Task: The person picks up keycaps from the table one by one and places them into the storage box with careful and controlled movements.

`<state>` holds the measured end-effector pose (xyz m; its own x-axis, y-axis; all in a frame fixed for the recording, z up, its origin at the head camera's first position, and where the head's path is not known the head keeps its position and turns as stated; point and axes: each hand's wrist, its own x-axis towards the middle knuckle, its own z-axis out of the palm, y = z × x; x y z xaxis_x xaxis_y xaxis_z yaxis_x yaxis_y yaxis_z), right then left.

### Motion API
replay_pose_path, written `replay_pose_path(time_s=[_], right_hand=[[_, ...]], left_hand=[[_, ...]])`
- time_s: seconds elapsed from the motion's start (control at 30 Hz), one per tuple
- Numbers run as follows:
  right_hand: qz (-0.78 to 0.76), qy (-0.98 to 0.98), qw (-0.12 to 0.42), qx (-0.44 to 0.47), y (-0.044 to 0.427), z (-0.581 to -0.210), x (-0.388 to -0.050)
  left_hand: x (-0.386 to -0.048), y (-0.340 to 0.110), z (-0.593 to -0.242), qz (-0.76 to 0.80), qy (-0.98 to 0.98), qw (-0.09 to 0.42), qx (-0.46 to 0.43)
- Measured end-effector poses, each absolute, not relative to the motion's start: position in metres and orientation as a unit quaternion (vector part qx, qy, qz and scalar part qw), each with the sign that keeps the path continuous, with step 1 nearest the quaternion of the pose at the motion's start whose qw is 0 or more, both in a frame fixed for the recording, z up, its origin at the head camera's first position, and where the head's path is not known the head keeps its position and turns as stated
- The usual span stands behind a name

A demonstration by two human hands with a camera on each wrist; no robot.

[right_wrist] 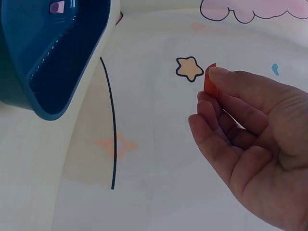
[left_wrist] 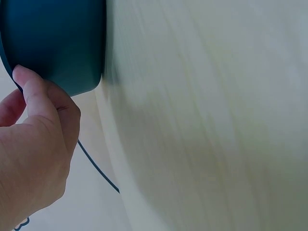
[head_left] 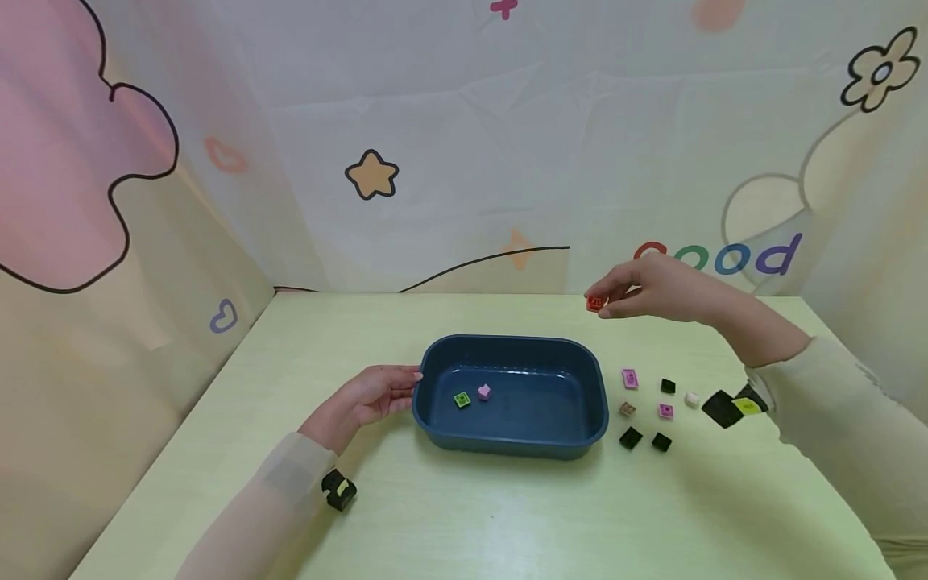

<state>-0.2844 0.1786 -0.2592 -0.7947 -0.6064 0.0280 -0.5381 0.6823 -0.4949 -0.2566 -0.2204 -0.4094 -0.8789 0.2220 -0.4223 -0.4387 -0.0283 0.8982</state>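
Red block (head_left: 595, 304) is up in the air near the far right corner of the blue tub (head_left: 507, 446), pinched by the right hand (head_left: 656, 290). The left hand (head_left: 377, 393) holds the tub's left rim. A green block (head_left: 462, 399) and a light pink block (head_left: 484, 392) sit inside, apart.

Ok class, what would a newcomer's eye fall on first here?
Likely the blue tray on the table, its left end held by the left hand. Next, the red block pinched by the right hand, seen above the tray's right end in the head view.
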Motion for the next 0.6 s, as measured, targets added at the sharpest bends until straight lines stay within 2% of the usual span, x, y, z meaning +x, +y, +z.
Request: replay_pose_path(time_s=[0.6], right_hand=[[-0.233,0.906,0.053,-0.35,0.131,-0.251,-0.298]], left_hand=[[-0.257,-0.219,-0.408,0.71,0.66,0.229,-0.093]])
